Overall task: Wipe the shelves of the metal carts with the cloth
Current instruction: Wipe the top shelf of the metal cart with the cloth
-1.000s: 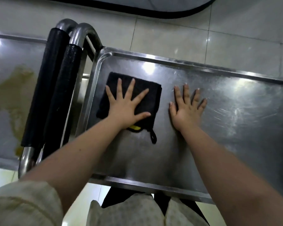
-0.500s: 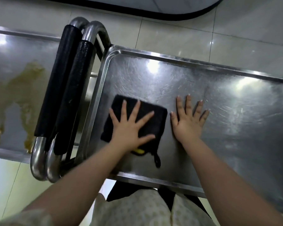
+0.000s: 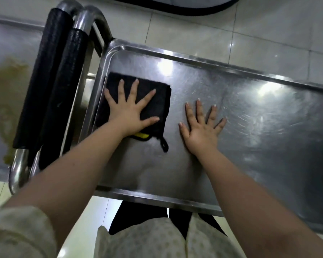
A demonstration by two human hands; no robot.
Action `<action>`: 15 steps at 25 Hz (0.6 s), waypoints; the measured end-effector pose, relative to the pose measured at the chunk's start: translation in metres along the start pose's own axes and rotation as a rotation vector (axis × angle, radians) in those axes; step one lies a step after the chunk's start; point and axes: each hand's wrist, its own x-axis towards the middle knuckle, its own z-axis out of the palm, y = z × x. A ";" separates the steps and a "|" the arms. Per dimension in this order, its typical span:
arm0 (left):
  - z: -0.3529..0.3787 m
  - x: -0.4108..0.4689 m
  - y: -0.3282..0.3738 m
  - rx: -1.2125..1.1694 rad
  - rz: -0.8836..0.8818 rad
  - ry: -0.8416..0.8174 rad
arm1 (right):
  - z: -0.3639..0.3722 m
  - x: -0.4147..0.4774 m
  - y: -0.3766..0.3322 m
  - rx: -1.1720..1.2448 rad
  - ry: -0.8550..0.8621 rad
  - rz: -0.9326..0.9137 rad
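Cloth [image 3: 155, 101]: black, folded, left-centre of frame, flat on the cart shelf [image 3: 250, 112] by its left rim.
Left hand [image 3: 127, 112]: fingers spread, pressing the cloth.
Right hand [image 3: 201, 127]: fingers spread, flat on bare shelf.

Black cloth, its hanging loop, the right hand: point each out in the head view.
black cloth [image 3: 158, 105], head view, bare fabric between the forefinger and thumb of the hand pressing it
hanging loop [image 3: 164, 145], head view, cord loop at the cloth's near right corner
right hand [image 3: 199, 131], head view, back of the hand
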 end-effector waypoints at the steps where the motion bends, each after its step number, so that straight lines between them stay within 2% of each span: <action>1: 0.012 -0.026 0.003 -0.001 -0.023 0.005 | 0.000 0.000 0.000 -0.001 -0.003 -0.005; 5: 0.065 -0.129 0.029 -0.074 -0.139 0.016 | -0.001 -0.001 0.002 0.001 -0.004 -0.005; 8: 0.083 -0.163 0.037 -0.108 -0.210 0.018 | 0.000 -0.001 0.004 -0.001 0.004 -0.030; 12: 0.064 -0.126 0.008 -0.071 -0.176 0.038 | -0.001 -0.011 0.009 0.019 0.014 -0.083; 15: 0.031 -0.070 -0.014 -0.106 -0.123 0.047 | 0.026 -0.059 0.000 0.025 0.086 -0.122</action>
